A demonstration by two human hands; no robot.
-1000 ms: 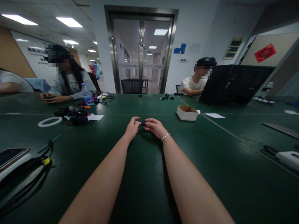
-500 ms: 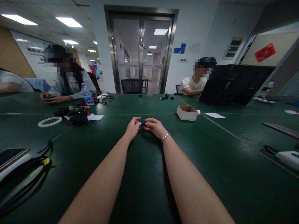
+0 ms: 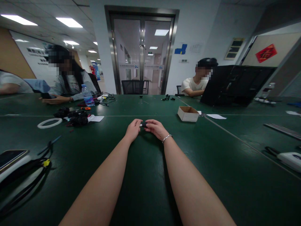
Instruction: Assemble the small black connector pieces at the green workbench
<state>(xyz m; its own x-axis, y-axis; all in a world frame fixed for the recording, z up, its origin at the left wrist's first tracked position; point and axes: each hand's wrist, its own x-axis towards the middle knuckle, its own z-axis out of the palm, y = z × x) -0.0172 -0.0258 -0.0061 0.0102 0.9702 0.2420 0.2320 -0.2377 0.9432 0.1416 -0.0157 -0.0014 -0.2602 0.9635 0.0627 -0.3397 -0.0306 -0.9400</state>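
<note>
In the middle of the view, a small black object with a silver end point(image 3: 144, 125) is held level just above the green table point(image 3: 145, 175). It resembles a USB stick, though it is too small to be sure. My right hand point(image 3: 155, 128) pinches the black body between thumb and fingers, a metal bracelet at its wrist. On the other side, my left hand point(image 3: 134, 129) is closed, fingertips and thumb at the silver end. The fingers hide part of both ends.
A small open cardboard box point(image 3: 188, 116) stands ahead to the right. Left are a white ring point(image 3: 50, 123), black cable bundles point(image 3: 78, 117), a water bottle point(image 3: 87, 95) and a phone point(image 3: 14, 157). A large black monitor point(image 3: 235, 84) is at right. Two people sit across the table.
More of the silver end shows between my hands, and my left fingers have drawn closer together. The person at left now tilts a dark handheld object upward.
</note>
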